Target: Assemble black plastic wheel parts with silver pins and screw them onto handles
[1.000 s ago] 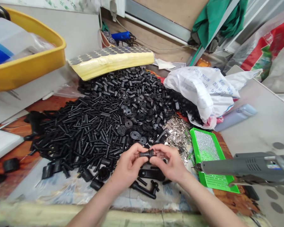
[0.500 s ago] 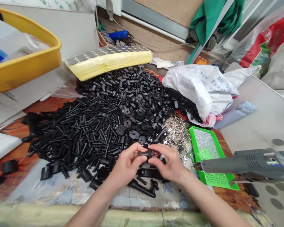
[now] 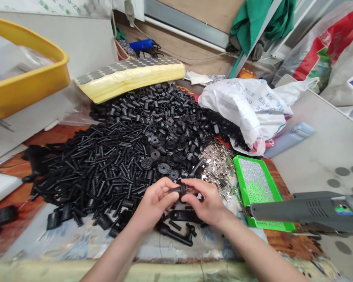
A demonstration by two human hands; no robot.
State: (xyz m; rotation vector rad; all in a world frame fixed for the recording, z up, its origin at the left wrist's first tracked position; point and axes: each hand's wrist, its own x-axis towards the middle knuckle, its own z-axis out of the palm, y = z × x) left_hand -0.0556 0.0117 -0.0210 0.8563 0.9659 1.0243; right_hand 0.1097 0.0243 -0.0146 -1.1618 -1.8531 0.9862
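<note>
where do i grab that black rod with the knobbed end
The middle of the black rod, probably from above, fingers on its long sides: it lies flat on the printed sheet, and that straight stretch stands clear of the knobbed end.

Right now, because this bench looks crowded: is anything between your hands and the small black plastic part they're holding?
Nothing visible stands in the way. The left hand and right hand both hold the small black plastic part directly. The heap of black plastic parts lies behind and beside the hands, not between them and it.

Yellow plastic tub, green tray
</note>
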